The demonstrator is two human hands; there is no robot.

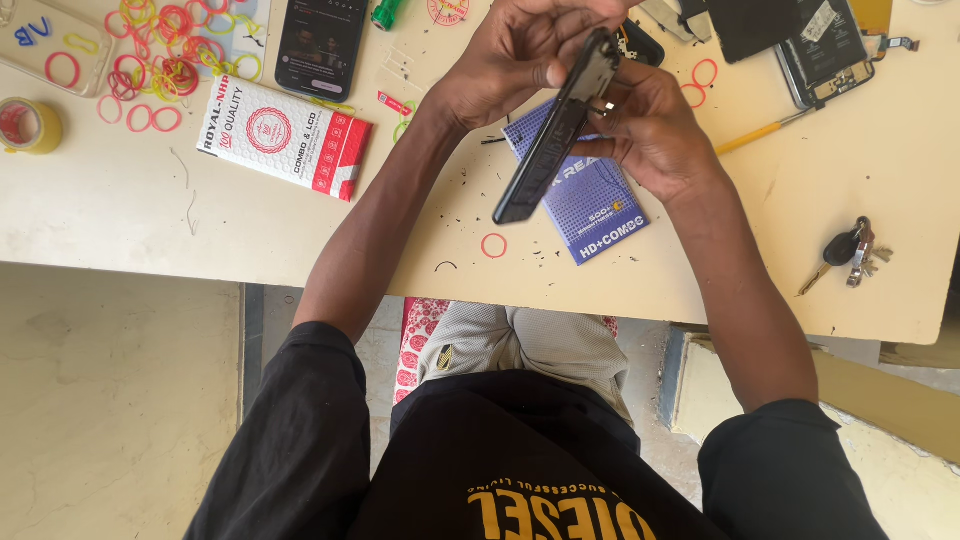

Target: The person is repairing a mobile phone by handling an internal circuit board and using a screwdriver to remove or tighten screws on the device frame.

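Black phone body (556, 130): held edge-on above the table (120, 210), tilted, top end up between both hands, lower end hanging free over the blue box.
left hand (510, 55): gripped the upper end of the phone body, fingers curled close together round its top edge, thumb on the near side.
right hand (650, 130): sat against the phone body's right face, fingers bent and pressed in around a small metal part at mid-height; exact fingertip contact was hidden, couldn't tell.
blue box (590, 195): flat on the table right under the phone body, partly covered by the right hand.
white-and-red box (283, 133): flat, well left of the hands.
dark phone (321, 42): face up at the far edge, just beyond the white-and-red box.
rubber bands (160, 55): red, pink and yellow loops scattered far left; one red loop (494, 245) lay alone near the blue box.
tape roll (28, 125): yellow, at the left edge.
opened phone (825, 50): internals exposed, far right, with dark panels beside it.
yellow-handled tool (760, 132): lay just right of the right hand.
keys (855, 252): near the right front edge, well apart from the hands.
debris: small dark bits were strewn on the table below the phone body.
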